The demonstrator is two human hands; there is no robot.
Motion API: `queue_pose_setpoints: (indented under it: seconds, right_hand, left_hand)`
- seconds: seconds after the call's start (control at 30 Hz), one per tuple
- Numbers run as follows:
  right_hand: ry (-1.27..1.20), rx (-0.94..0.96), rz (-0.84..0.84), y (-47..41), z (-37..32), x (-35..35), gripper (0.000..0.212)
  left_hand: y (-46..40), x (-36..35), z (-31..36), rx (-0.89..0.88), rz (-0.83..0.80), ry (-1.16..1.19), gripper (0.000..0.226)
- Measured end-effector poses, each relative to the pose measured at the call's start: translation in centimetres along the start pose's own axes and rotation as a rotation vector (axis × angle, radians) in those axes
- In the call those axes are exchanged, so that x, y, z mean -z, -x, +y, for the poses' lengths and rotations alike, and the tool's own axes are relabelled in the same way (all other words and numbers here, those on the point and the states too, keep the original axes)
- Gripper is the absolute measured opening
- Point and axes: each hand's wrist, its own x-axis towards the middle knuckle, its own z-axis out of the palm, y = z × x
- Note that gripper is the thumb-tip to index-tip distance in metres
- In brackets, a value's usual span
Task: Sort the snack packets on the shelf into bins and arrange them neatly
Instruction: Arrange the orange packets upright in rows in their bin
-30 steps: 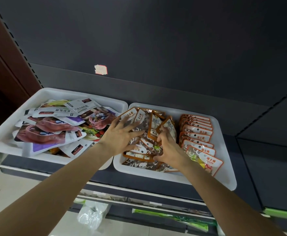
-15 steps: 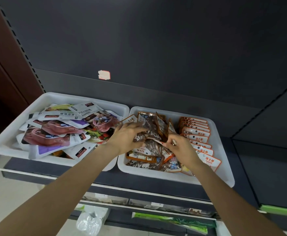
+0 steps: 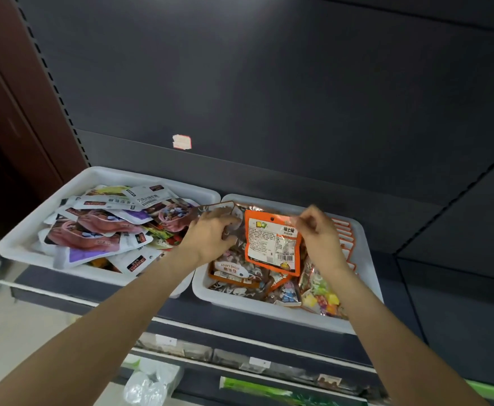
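Two white bins sit side by side on the dark shelf. The left bin [image 3: 20, 241] holds a loose pile of white and purple snack packets [image 3: 99, 230]. In the right bin [image 3: 257, 307] lie brown candy packets [image 3: 234, 271] at the left and a row of orange packets [image 3: 346, 238] along the right wall. My right hand [image 3: 317, 232] pinches the top corner of an orange packet [image 3: 272, 244] and holds it upright, back label facing me. My left hand [image 3: 210, 235] grips brown packets at the bin's left side.
The dark back panel of the shelf [image 3: 269, 98] carries a small torn sticker [image 3: 181, 141]. A lower shelf with price-tag rails [image 3: 257, 361] runs below, with a green packet [image 3: 257, 391] and a clear plastic bag [image 3: 149, 385] underneath. A brown upright [image 3: 11, 92] stands at the left.
My right hand has lifted one orange packet up out of the right bin and turned its back to me. My left hand has stayed on the brown packets.
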Motion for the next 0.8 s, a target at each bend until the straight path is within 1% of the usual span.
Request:
queue_pose_setpoints:
  seconds: [0.03,0.07,0.1,0.13,0.17,0.23,0.27,0.33,0.4,0.43,0.5,0.53,0.57,0.6,0.67,0.7,0.73,0.77,0.8]
  right_hand:
    - [-0.038,-0.029,0.024,-0.1,0.1,0.2,0.024]
    - [-0.074,-0.058,0.041,-0.2,0.2,0.4,0.025]
    - [-0.098,-0.077,0.049,-0.1,0.2,0.5,0.025]
    - [-0.102,-0.078,0.061,0.0,0.1,0.7,0.024]
    - [-0.108,-0.071,0.074,0.0,0.1,1.0,0.023]
    - [-0.162,-0.064,0.107,0.2,0.0,1.7,0.023]
    - [-0.209,-0.075,0.122,0.2,0.0,2.1,0.023]
    - [-0.271,-0.086,0.138,0.4,0.3,3.1,0.022]
    - [-0.311,-0.088,0.117,0.8,0.6,4.2,0.018]
    - [-0.364,-0.096,0.093,1.0,0.8,4.9,0.016]
    - [-0.471,-0.112,0.042,1.4,1.8,6.5,0.015]
    - [-0.478,-0.089,0.022,1.7,2.5,7.3,0.012]
    - [-0.414,-0.042,0.022,1.8,3.5,8.1,0.009]
    - [-0.261,0.038,0.016,2.0,4.5,9.0,0.012]
    - [0.064,0.143,-0.052,2.2,6.5,10.5,0.032]
    - [0.171,0.159,-0.088,2.3,7.3,11.0,0.034]
    - [0.225,0.131,-0.121,2.5,7.8,11.4,0.027]
    - [0.251,0.095,-0.147,2.6,8.5,11.6,0.016]
    - [0.289,0.069,-0.161,2.8,9.0,11.7,0.010]
  left_hand:
    - [0.2,0.0,0.9,0.008,0.099,0.109,0.037]
    - [0.5,0.2,1.9,0.023,0.165,0.213,0.037]
    - [0.7,0.4,3.1,0.023,0.167,0.300,0.041]
    - [0.9,0.6,4.1,0.002,0.102,0.371,0.047]
    - [1.0,0.6,5.2,-0.027,-0.001,0.426,0.055]
    - [1.2,0.6,7.2,-0.074,-0.179,0.460,0.070]
    - [1.2,0.5,8.1,-0.093,-0.222,0.453,0.074]
    - [1.1,0.2,9.9,-0.118,-0.247,0.446,0.079]
    - [0.9,-0.4,11.6,-0.141,-0.222,0.440,0.078]
    - [0.6,-0.8,12.4,-0.154,-0.193,0.435,0.074]
    - [0.2,-2.0,13.4,-0.173,-0.160,0.484,0.057]
    - [0.2,-2.5,13.9,-0.170,-0.173,0.556,0.048]
    - [0.3,-2.9,14.2,-0.160,-0.205,0.650,0.043]
    - [0.5,-3.3,14.6,-0.142,-0.252,0.758,0.041]
    - [0.9,-4.0,15.1,-0.064,-0.353,0.934,0.042]
    - [1.0,-4.5,15.1,-0.028,-0.385,0.979,0.042]
    - [1.1,-4.9,15.0,-0.013,-0.393,0.995,0.040]
    - [1.1,-5.4,14.7,-0.010,-0.370,0.967,0.038]
    - [1.1,-5.9,14.3,-0.020,-0.318,0.883,0.035]
